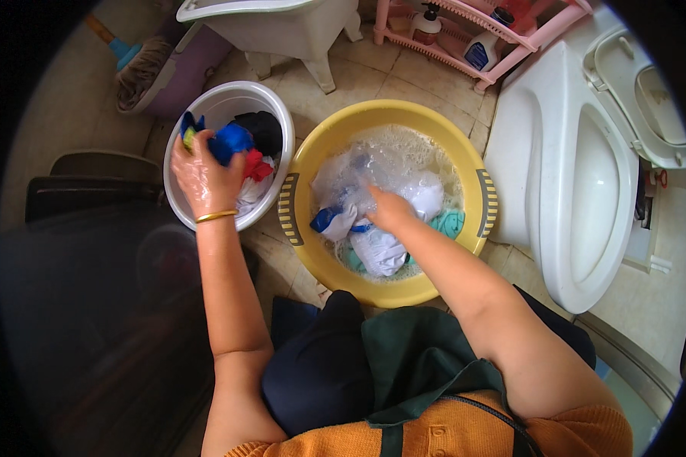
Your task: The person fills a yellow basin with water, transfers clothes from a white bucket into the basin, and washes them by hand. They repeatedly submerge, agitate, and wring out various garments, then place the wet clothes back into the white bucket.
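My left hand (203, 171), wet and wearing a gold bangle, is at the white basin (287, 137) on the left. Bunched blue cloth (231, 141) with a yellow-green patch is in its grasp. Red cloth (257, 165), black cloth (262, 130) and white cloth (253, 197) lie in the basin around it. My right hand (390, 210) reaches into soapy water in the yellow tub (386, 108); suds and fabric hide its fingertips. It touches wet white cloth with blue parts (336, 220). Beside it are another white cloth (380, 251) and a patterned teal cloth (449, 223).
A white toilet (583, 228) stands close on the right. Beyond the tub are a white plastic stool (286, 34) and a pink rack (434, 48) with bottles. A mop (143, 68) rests in a purple bucket (188, 71). Dark furniture (103, 188) borders the left.
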`<state>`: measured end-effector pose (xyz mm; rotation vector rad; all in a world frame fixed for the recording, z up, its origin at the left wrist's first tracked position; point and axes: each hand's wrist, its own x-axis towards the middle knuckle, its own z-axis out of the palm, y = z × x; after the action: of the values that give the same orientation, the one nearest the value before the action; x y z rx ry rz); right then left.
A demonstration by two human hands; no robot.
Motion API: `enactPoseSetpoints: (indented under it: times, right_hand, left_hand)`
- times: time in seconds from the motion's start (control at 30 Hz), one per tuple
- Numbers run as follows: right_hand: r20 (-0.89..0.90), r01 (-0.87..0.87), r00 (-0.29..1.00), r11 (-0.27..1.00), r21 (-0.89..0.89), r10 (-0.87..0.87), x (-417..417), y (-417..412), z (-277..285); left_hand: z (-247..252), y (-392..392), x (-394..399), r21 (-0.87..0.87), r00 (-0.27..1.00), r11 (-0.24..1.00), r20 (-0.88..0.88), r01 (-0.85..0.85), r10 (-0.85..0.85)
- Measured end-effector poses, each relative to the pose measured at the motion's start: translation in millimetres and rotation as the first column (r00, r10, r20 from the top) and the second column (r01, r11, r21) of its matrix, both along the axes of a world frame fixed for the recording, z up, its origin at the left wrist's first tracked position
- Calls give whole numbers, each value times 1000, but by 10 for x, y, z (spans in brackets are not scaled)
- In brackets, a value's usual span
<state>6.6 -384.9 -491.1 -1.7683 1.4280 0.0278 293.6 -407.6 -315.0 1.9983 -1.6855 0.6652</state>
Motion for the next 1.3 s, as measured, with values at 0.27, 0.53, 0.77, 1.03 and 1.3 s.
enactPoseSetpoints:
  times: [0.27, 0.53, 0.77, 1.03, 1.3]
  right_hand:
    - [483, 295, 674, 804, 517, -558, -546, -17, 754]
    - [670, 360, 490, 829, 427, -558, -774, -520, 1246]
    - [5, 112, 983, 571, -814, -186, -643, -294, 695]
    - [-206, -148, 973, 971, -190, 108, -188, 941, 361]
    - [154, -138, 984, 931, 337, 90, -913, -107, 670]
  left_hand:
    - [-1207, 422, -894, 545, 618, 330, -766, 770, -176]
    - [-1437, 254, -1214, 328, 396, 633, -918, 701, 37]
    - [-1280, 73, -993, 239, 657, 827, -729, 509, -193]
    - [-1876, 484, -1185, 728, 865, 521, -202, 446, -459]
    - [-1604, 287, -1175, 867, 875, 147, -451, 476, -177]
